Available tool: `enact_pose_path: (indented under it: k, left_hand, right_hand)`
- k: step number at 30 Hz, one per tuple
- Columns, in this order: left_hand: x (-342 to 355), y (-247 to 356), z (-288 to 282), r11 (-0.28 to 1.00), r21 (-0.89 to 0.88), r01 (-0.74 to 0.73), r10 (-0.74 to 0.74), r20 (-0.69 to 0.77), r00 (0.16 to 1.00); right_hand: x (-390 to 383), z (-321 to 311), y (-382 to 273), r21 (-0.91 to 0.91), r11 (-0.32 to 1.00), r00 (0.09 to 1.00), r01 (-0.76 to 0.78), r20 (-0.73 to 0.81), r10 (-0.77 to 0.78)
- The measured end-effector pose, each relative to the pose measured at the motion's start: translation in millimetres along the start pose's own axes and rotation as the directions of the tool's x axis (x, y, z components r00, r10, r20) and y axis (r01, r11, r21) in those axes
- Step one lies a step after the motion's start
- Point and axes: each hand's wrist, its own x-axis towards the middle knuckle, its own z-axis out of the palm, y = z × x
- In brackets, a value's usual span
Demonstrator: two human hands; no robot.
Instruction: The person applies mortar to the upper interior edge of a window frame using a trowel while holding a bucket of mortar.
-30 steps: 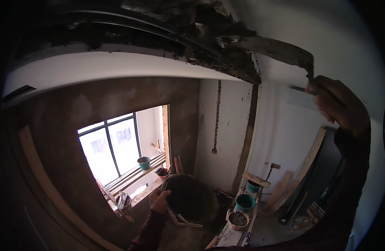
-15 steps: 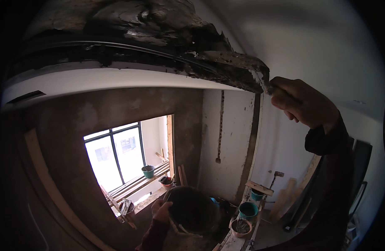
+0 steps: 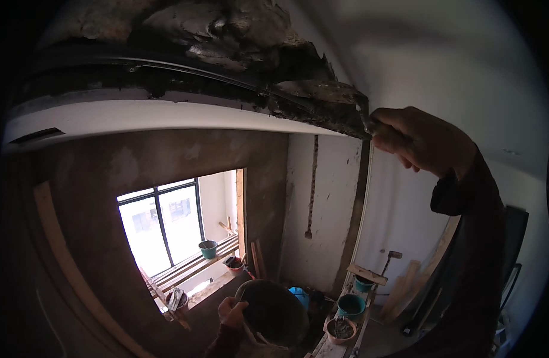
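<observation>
1 trowel (image 3: 325, 90) is up at the rough overhead beam (image 3: 215, 83), blade pointing left, long axis nearly crosswise. The right hand (image 3: 423, 140), raised, closes round its handle; the left hand (image 3: 233, 311), lower, grips 1 dark round pan (image 3: 277, 313). 3 teal buckets (image 3: 207, 250) stand beyond.

My left sleeve (image 3: 224, 339) is dark maroon. The trowel (image 3: 329, 90) I grip is grey with darker smears, and my tub (image 3: 274, 313) looks almost black. I see a brown wall (image 3: 89, 173) blotched paler, a white wall (image 3: 298, 185) flecked dark, teal buckets (image 3: 208, 251), a pinkish-orange bucket (image 3: 340, 340) and black window bars (image 3: 164, 230).
</observation>
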Motion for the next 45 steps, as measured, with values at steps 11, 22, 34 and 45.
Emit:
enact_pose_path:
  k: [11,22,34,45]
  left_hand:
    - [-13,5,-17,0.915,-0.392,0.098,-0.112,-0.013,0.994]
    - [-28,49,-92,0.999,-0.046,-0.025,0.020,-0.120,0.993]
    - [55,141,-143,0.969,-0.093,-0.230,0.229,-0.021,0.973]
    - [69,279,-42,0.800,-0.578,0.161,0.103,0.397,0.912]
  right_hand:
    - [34,20,-9,0.231,0.973,1.000,0.025,-0.001,-0.025]
    - [42,54,21,0.514,0.855,0.997,0.071,-0.062,-0.046]
    - [35,73,37,0.716,0.681,0.983,0.153,-0.183,-0.028]
    - [25,81,46,0.759,0.618,0.973,0.205,-0.226,-0.045]
